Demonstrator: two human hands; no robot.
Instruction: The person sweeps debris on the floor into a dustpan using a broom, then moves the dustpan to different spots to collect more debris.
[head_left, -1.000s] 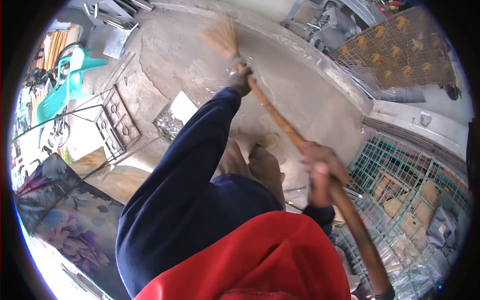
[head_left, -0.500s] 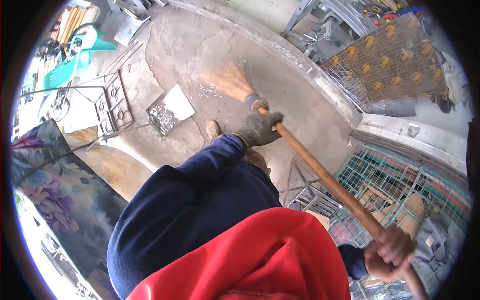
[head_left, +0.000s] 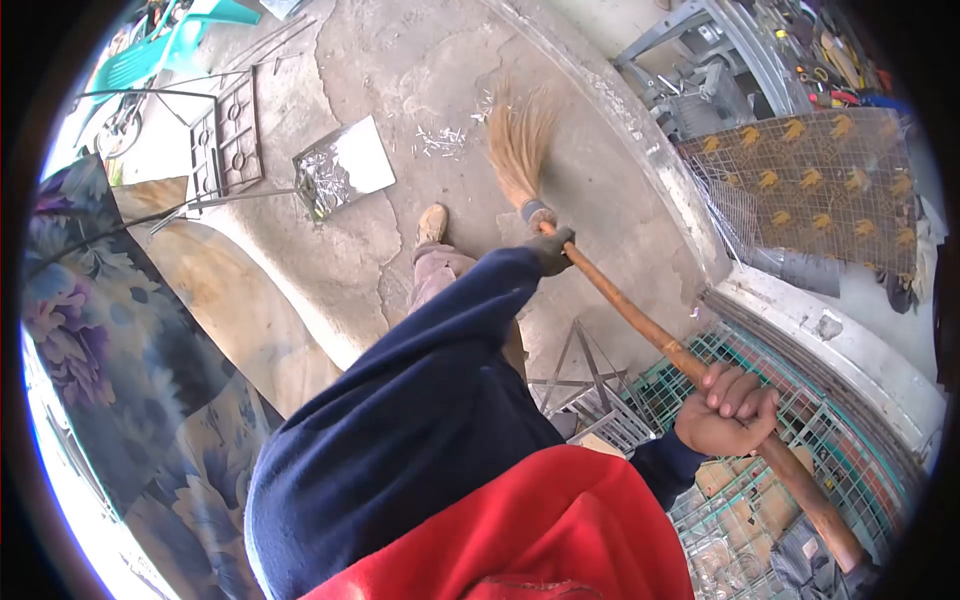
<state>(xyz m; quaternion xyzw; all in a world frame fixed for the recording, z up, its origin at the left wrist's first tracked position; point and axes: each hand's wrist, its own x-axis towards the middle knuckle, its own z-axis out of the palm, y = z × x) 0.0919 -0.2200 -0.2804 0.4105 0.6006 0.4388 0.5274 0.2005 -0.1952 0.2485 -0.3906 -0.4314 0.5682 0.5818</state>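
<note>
A straw broom with a long wooden handle slants across the view, its bristles fanned on the concrete floor. Low on the handle, close to the bristles, my gloved left hand is wrapped round it, partly hidden by the navy sleeve. My bare right hand is closed round the upper handle. Small white scraps lie to the left of the bristles. Farther left is a dustpan with silvery shreds and scraps in it.
A dark metal frame lies left of the dustpan, near a teal plastic chair. Floral cloth hangs at left. A low concrete curb runs along the right, with a green wire cage at lower right.
The broom's bristles have swung to the right, away from the scraps. Both hands keep their hold on the handle. The camera view has shifted, and more of the leg shows.
</note>
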